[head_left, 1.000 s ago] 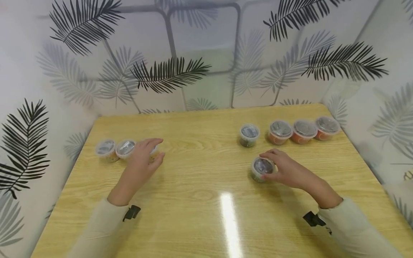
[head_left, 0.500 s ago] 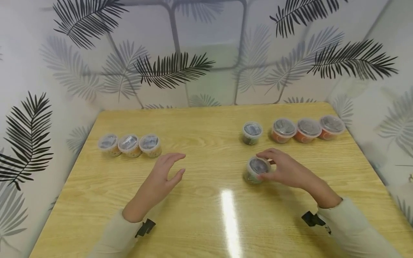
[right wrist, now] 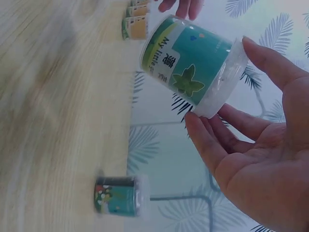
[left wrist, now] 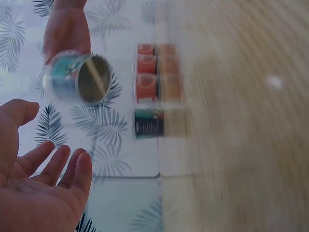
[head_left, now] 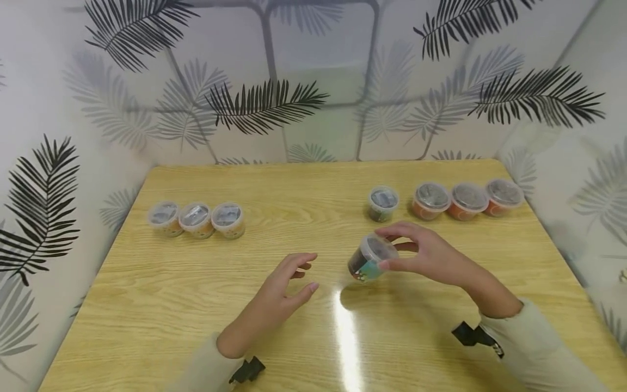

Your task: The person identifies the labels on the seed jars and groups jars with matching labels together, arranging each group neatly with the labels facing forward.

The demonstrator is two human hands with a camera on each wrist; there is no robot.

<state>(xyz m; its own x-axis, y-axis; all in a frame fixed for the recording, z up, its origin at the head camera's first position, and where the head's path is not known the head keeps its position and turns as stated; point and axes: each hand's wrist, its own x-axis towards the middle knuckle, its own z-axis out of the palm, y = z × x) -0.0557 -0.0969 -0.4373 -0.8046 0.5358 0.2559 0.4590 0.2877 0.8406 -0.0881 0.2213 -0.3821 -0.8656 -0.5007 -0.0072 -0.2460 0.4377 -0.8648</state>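
Observation:
My right hand (head_left: 426, 253) pinches a lidded plastic cup by its lid rim, between thumb and fingers. This cup (right wrist: 193, 60) has a teal label with a green leaf and a whitish lid, and it is tilted above the table, its base toward my left hand. My left hand (head_left: 276, 296) is held in the air left of the cup, fingers apart and relaxed, with nothing in it. In the left wrist view the cup's round dark base (left wrist: 94, 79) faces the camera, beyond my left fingers (left wrist: 60, 166).
Behind the held cup stands a similar teal-labelled cup (head_left: 383, 204). Several red-orange lidded tubs (head_left: 431, 201) line up at the back right. Three yellow-orange cups (head_left: 228, 220) stand in a row at the left. Leaf-patterned walls (head_left: 313, 130) enclose the wooden table (head_left: 161, 305).
My right hand has lifted the cup off the table and tilted it, moving it slightly left. My left hand has moved from the left row of cups rightward and nearer, toward the held cup.

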